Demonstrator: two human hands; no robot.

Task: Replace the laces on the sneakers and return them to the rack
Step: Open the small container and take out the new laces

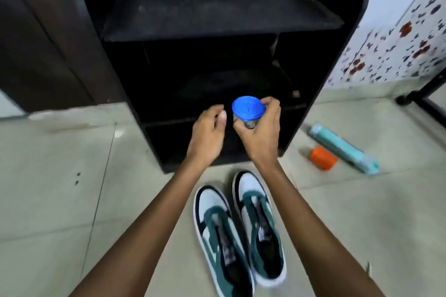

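The sneakers [259, 219], a green, white and black pair, lie side by side on the tiled floor [60, 200] at the near edge of the scene. Their toes point toward the black rack [350, 31], which stands just beyond them. So they are off the rack, and the work on them seems hardly begun. Their lacing rows are too blurred to tell whether any lace is threaded. Above and beyond the shoes, in front of the rack's lower opening, the right hand [260, 130] holds a small jar [249, 124] with a blue lid [248, 108], its fingers [272, 103] curled round the lid's rim and the thumb under the near side. The left hand [208, 130] hangs just left of the jar, apart from it, loosely curled with nothing visible in it. This looks like fetching or opening supplies before lacing starts, though what the jar contains cannot be seen. The next move probably calls for the left hand to steady the jar's body while the right twists the lid, or for setting the jar down beside the shoes. A teal tube [342, 148] and an orange cylinder [323, 158] lie on the floor to the right.
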